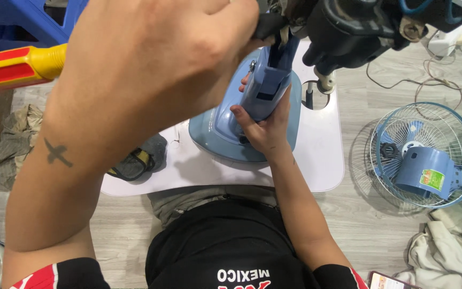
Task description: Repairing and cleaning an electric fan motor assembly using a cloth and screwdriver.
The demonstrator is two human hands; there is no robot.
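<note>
My left hand (156, 53) is raised close to the camera, closed around a screwdriver with a red and yellow handle (12, 67) that sticks out to the left. Its black front end reaches the top of a blue fan neck (268, 80). My right hand (263, 128) grips that neck from below, just above the blue oval fan base (212, 134). The base rests on a small white table (316, 160). A black fan motor (348, 27) sits on top of the neck, partly cut off by the frame's upper edge.
A wire fan grille (423, 155) holding blue blades and a blue motor cover lies on the wooden floor at right. Rags lie at left (12, 139) and bottom right (445, 251). A blue stool (28, 21) is top left. Loose wires (445, 69) and a phone (386, 281) are also nearby.
</note>
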